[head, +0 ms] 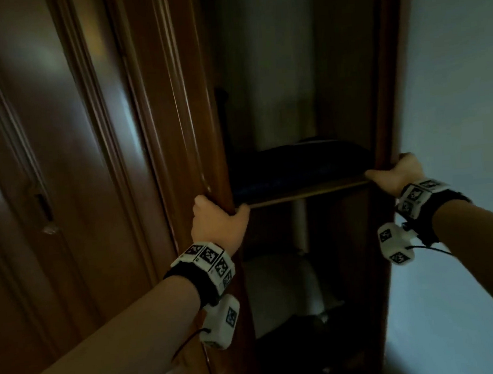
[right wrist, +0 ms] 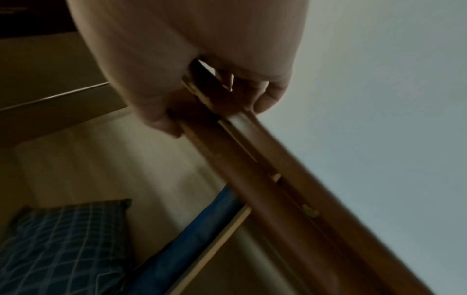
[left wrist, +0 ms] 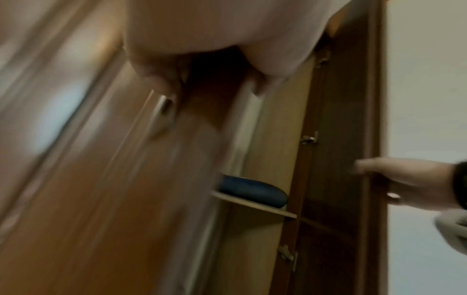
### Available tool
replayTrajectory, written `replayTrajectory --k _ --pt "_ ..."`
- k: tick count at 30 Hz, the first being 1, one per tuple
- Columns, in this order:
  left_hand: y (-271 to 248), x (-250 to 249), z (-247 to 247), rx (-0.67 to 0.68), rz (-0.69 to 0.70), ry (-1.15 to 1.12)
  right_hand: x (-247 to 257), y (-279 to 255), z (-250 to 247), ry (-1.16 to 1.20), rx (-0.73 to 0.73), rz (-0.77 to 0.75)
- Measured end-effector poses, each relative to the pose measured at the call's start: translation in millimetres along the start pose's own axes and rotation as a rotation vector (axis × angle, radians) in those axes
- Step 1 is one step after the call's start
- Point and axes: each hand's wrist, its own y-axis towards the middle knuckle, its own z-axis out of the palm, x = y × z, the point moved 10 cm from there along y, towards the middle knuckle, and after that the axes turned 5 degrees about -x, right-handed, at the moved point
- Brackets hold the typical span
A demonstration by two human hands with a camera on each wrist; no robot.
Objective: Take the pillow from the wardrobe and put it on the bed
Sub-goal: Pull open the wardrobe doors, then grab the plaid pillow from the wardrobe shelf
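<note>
A dark blue pillow (head: 296, 160) lies on the middle shelf (head: 307, 191) of the brown wardrobe, between two opened doors. My left hand (head: 222, 209) grips the edge of the left door (head: 175, 118), thumb inside and fingers outside. The right door's edge (head: 382, 87) is held the same way by my right hand (head: 388, 166). In the left wrist view the pillow (left wrist: 252, 191) shows on the shelf to the right of my left hand (left wrist: 215, 83). The right wrist view shows my right hand (right wrist: 215, 107) curled round the door edge, with the blue pillow (right wrist: 202, 229) below.
A blue checked cushion (right wrist: 63, 239) lies deeper in the wardrobe in the right wrist view. White bedding (head: 279, 287) and something dark fill the compartment under the shelf. A pale wall (head: 461, 81) stands right of the wardrobe, and another closed door (head: 29, 145) to the left.
</note>
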Motion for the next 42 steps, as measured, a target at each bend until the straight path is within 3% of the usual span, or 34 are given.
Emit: replayTrajectory --k 2,5,7,14,19,21,24,30,36,40,42 --pt "-7.4 11.8 -30.7 -0.141 -0.059 -0.002 -4.0 -4.7 -15.7 -0.051 -0.038 0.004" --pt "-21.1 0.7 -74.7 -0.369 0.059 0.019 -4.0 -13.8 -27.2 -0.119 -0.093 -0.002" --pt "-28.5 -14.1 -88.8 -0.422 0.135 0.024 -3.4 -18.9 -31.7 -0.187 -0.142 0.002" --pt "-36.7 -28.9 -122.5 -0.495 0.131 0.201 -13.8 -24.2 -53.9 -0.312 -0.216 0.105" --pt "-31.4 -21.3 -131.3 -0.489 0.075 0.334 -39.2 -12.2 -86.3 -0.311 -0.301 0.161" --pt "-31.5 -30.0 -131.8 -0.503 0.134 0.384 -51.9 -5.1 -102.2 -0.316 -0.347 0.204" --pt "-37.1 -52.0 -109.2 -0.461 0.264 0.420 -64.8 -0.3 -119.7 -0.334 -0.407 0.257" --pt "-44.5 -56.2 -47.1 -0.304 0.316 0.362 -85.1 1.5 -136.9 -0.250 -0.482 0.327" --pt "-29.2 -35.0 -10.2 -0.209 0.299 0.420 -96.3 4.1 -143.5 -0.179 -0.432 0.282" --pt "-8.1 -18.9 7.4 -0.155 0.260 0.457 -71.5 -4.5 -140.9 -0.213 -0.553 0.135" --pt "6.5 -9.8 15.8 -0.116 0.234 0.483 -51.2 -5.3 -119.5 -0.207 -0.542 0.032"
